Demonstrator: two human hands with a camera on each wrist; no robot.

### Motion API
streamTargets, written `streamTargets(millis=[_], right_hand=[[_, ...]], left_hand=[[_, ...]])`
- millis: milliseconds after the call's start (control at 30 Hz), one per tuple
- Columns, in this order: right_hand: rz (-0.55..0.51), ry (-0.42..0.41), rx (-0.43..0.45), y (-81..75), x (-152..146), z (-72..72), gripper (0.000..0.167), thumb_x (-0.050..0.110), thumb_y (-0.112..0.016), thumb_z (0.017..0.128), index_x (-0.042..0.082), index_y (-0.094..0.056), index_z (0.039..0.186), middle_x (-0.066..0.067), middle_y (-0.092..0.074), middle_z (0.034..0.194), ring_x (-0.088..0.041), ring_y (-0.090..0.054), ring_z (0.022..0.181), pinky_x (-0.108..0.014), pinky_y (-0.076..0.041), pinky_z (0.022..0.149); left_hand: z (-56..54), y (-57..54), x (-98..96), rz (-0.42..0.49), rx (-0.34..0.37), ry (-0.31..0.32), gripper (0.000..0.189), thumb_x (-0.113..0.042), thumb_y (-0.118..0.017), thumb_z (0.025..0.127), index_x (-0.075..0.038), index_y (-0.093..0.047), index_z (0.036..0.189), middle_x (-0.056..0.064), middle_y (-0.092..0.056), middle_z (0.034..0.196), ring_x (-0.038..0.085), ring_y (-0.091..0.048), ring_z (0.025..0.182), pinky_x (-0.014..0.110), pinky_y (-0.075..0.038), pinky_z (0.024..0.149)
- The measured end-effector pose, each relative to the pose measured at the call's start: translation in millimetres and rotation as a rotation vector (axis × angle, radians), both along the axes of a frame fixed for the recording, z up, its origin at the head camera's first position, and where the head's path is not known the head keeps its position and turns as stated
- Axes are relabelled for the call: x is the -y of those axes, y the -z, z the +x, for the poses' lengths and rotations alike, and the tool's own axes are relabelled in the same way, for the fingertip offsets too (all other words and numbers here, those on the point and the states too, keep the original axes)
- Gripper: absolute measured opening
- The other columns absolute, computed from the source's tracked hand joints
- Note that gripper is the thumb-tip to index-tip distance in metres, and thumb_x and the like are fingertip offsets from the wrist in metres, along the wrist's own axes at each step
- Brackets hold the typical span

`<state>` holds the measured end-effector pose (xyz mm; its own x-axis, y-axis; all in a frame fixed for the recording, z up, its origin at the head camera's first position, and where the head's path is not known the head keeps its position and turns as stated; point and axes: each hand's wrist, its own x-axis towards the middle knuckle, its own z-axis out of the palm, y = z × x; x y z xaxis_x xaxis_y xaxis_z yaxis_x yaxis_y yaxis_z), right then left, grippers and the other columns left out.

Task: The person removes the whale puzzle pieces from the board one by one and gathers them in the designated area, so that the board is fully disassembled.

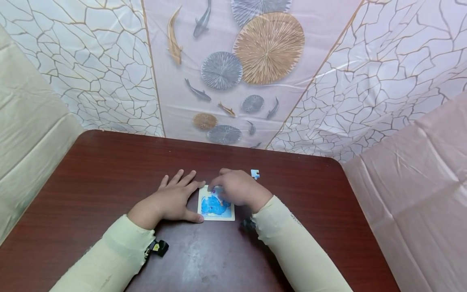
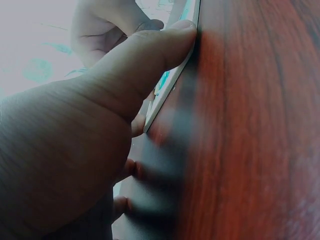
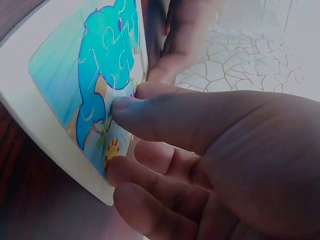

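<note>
the puzzle [image 1: 215,206] on the counter [image 1: 109,174] is touched at its edge by the spread left hand [image 1: 171,202]; its far right corner is hidden by the blurred right hand [image 1: 240,188], whose grip cannot be told. nearby, a loose piece [image 1: 254,174] is seen.

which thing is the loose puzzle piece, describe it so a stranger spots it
On the dark red table, find the puzzle board, the left hand at its edge and the right hand over it. Just beyond the right hand, toward the table's far edge, lies a small pale blue puzzle piece. Unlike the pieces in the board, it lies alone on bare table.
</note>
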<state>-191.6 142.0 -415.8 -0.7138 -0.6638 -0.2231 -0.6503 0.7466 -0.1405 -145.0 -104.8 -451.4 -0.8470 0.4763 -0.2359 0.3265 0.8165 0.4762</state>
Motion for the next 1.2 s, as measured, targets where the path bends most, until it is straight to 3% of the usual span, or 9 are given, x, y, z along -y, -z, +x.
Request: streamTargets(millis=[133,267,333,533,633,900,1000,1167,1200], right_hand=[[0.008,0.012,0.007,0.2,1.8,-0.6,0.032,0.019,-0.078,0.104,0.035,-0.083,0.131,0.002,-0.073,0.119,-0.018,-0.067,0.098,-0.04,-0.061,0.091],[0.019,0.029,0.025,-1.6,4.1,-1.2,0.03,0.019,-0.078,0.104,0.033,-0.084,0.131,0.004,-0.079,0.137,-0.025,-0.067,0.141,-0.046,-0.059,0.115],[0.021,0.033,0.036,-3.4,5.8,-1.6,0.03,0.017,-0.077,0.104,0.032,-0.084,0.13,0.004,-0.079,0.139,-0.027,-0.062,0.15,-0.048,-0.056,0.12],[0.03,0.026,0.075,-7.6,11.1,-4.9,0.031,0.012,-0.077,0.104,0.029,-0.085,0.129,0.004,-0.078,0.126,-0.017,-0.069,0.112,-0.042,-0.062,0.105],[0.039,0.027,0.096,-8.1,12.2,-7.4,0.032,0.011,-0.078,0.103,0.029,-0.084,0.128,0.004,-0.077,0.124,-0.016,-0.067,0.109,-0.041,-0.062,0.103],[0.049,0.008,0.121,-9.9,12.9,-11.1,0.03,0.01,-0.076,0.104,0.028,-0.082,0.126,0.004,-0.077,0.122,-0.018,-0.067,0.109,-0.041,-0.062,0.102],[0.058,0.0,0.139,-11.2,13.9,-12.4,0.029,0.009,-0.075,0.103,0.028,-0.081,0.125,0.004,-0.077,0.129,-0.022,-0.067,0.133,-0.043,-0.059,0.11],[0.071,-0.011,0.164,-12.6,16.5,-15.7,0.026,0.009,-0.076,0.102,0.027,-0.079,0.121,0.005,-0.075,0.128,-0.022,-0.065,0.134,-0.041,-0.059,0.106],[0.071,-0.013,0.165,-13.0,16.7,-15.9,0.026,0.009,-0.077,0.102,0.027,-0.078,0.12,0.005,-0.074,0.126,-0.021,-0.066,0.127,-0.04,-0.059,0.103]], left_hand=[[-0.6,0.6,0.3,-0.012,-0.009,0.002,0.113,-0.079,-0.086,0.084,-0.03,-0.043,0.175,0.013,-0.018,0.19,0.052,-0.006,0.175,0.087,-0.007,0.131],[-1.0,2.1,0.0,-0.02,-0.012,0.002,0.113,-0.079,-0.086,0.084,-0.031,-0.042,0.176,0.012,-0.017,0.19,0.052,-0.005,0.175,0.086,-0.007,0.131],[-0.6,2.1,0.2,-0.019,-0.012,0.0,0.112,-0.078,-0.087,0.084,-0.032,-0.042,0.176,0.012,-0.016,0.19,0.052,-0.005,0.176,0.086,-0.007,0.131],[0.3,2.0,0.9,-0.013,-0.007,-0.002,0.112,-0.077,-0.088,0.084,-0.031,-0.042,0.176,0.012,-0.016,0.191,0.051,-0.004,0.176,0.086,-0.006,0.131],[-0.5,3.3,0.9,-0.017,-0.006,0.0,0.112,-0.077,-0.088,0.084,-0.032,-0.043,0.176,0.011,-0.015,0.191,0.05,-0.003,0.176,0.085,-0.006,0.132],[-1.4,3.0,1.1,-0.02,-0.015,0.001,0.112,-0.078,-0.087,0.084,-0.032,-0.042,0.175,0.011,-0.016,0.191,0.05,-0.005,0.176,0.086,-0.008,0.131],[-1.3,3.2,1.2,-0.02,-0.015,0.001,0.112,-0.078,-0.087,0.084,-0.032,-0.042,0.175,0.011,-0.015,0.191,0.05,-0.004,0.176,0.086,-0.008,0.131],[-0.7,2.5,1.1,-0.022,-0.014,0.0,0.111,-0.078,-0.087,0.084,-0.031,-0.043,0.175,0.011,-0.015,0.191,0.05,-0.004,0.176,0.086,-0.008,0.131],[-0.7,2.4,0.7,-0.022,-0.013,0.001,0.111,-0.078,-0.087,0.084,-0.031,-0.043,0.175,0.012,-0.015,0.191,0.051,-0.004,0.176,0.086,-0.008,0.131]])
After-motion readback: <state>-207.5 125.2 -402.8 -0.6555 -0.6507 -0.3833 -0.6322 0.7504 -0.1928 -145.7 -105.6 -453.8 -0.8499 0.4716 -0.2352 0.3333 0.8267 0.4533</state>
